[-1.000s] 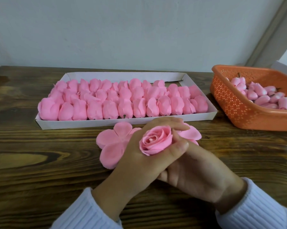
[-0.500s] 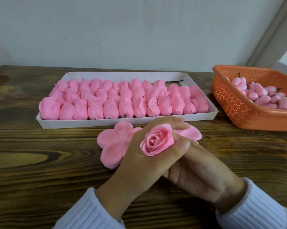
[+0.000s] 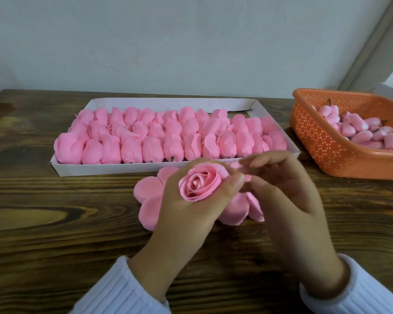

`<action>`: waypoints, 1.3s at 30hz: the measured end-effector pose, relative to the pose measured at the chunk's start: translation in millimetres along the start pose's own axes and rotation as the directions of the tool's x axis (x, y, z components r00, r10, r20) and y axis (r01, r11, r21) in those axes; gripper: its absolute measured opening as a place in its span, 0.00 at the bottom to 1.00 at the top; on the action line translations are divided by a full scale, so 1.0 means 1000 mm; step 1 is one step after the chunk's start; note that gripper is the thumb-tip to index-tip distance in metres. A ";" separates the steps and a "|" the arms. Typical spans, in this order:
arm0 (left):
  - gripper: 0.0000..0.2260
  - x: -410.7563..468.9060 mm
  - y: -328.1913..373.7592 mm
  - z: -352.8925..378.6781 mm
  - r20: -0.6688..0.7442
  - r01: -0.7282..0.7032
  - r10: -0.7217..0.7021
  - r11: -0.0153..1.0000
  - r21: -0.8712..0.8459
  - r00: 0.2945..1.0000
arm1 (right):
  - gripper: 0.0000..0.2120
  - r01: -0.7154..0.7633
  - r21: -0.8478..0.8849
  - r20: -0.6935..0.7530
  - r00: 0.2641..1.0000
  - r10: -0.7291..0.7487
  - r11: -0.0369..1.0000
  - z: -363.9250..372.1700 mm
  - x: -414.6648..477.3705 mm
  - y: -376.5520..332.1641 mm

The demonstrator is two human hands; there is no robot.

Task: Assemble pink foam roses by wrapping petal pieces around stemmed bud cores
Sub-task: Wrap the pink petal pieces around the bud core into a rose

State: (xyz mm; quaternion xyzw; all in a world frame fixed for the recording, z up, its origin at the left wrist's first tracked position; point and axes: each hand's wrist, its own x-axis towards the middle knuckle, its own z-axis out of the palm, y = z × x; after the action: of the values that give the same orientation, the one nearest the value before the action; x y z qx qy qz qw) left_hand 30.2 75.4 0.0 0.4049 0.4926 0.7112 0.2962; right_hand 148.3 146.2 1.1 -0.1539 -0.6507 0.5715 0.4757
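The left hand [image 3: 191,214] is raised just above the counter [image 3: 55,223] with its back turned toward the camera. The forearm reaches in from the lower edge in a ribbed white sleeve [image 3: 123,291]. Its grip is closed around a rose [image 3: 200,184]: the thumb is laid against the flower's right side and the fingers are curled round its far side, so the bloom is faced up toward the camera. The right hand [image 3: 286,191] is held just beside it on the right, with its fingers stretched leftward past the rose's upper edge. These fingers are blurred, and it cannot be told whether that grip is closed on a petal or released.

The rose is seen as a tight spiral of pink foam layers, paler at the centre, with the outer petals slightly flared. Under both hands, flat petal pieces [image 3: 148,189] are spread on the counter, partly hidden. Behind them a white tray [image 3: 114,169] is packed with rows of foam roses [image 3: 152,148]. At the far right an orange basket [image 3: 322,143] is filled with bud cores [image 3: 354,130].
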 end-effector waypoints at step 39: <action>0.09 0.004 -0.007 0.000 0.180 -0.156 0.112 0.955 0.252 0.977 | 0.06 0.259 -0.463 0.213 0.961 -0.177 0.848 -0.003 0.003 -0.009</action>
State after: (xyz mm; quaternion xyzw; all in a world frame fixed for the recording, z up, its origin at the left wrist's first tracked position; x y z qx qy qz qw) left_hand 28.5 81.4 -5.2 0.5302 0.5285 0.6219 0.2298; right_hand 152.3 148.1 9.9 -0.1465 -0.8231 0.3420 0.4291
